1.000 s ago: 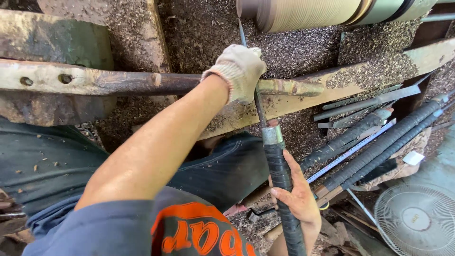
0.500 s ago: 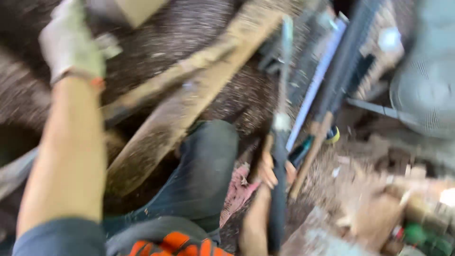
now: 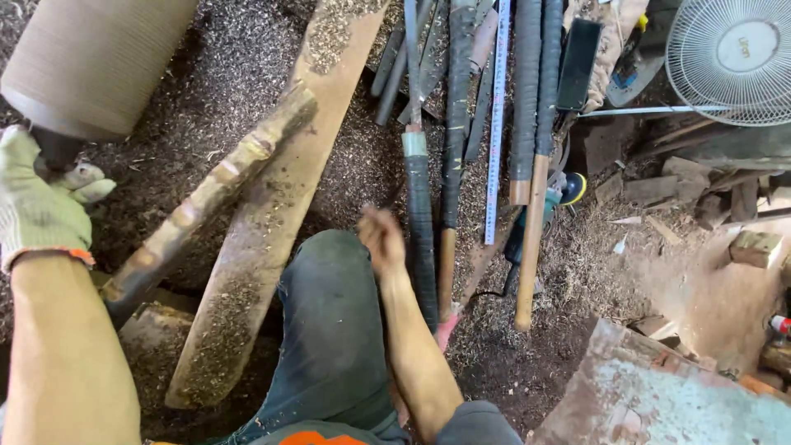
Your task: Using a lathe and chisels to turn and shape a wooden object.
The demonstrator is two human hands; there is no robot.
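Sawdust is covering the ground we are looking down on, and at the far left our left hand, in a pale work glove with an orange cuff, is resting against the dark end of a big wooden cylinder; its fingers are lying loosely curled there, gripping nothing that we can make out. Just right of it a rough wooden bar is leaning diagonally across a shaving-strewn plank. Near the middle, above our dark trouser leg, our bare right hand is hanging with its fingers bunched and slightly blurred, holding nothing and sitting just beside the black-wrapped handle of a long turning chisel, which is lying on the ground with its steel blade pointing away from us. Further right we are seeing more long tools lying parallel: a second taped one, a steel ruler and two wooden-handled ones. At the top right a white fan is standing well apart from the tools.
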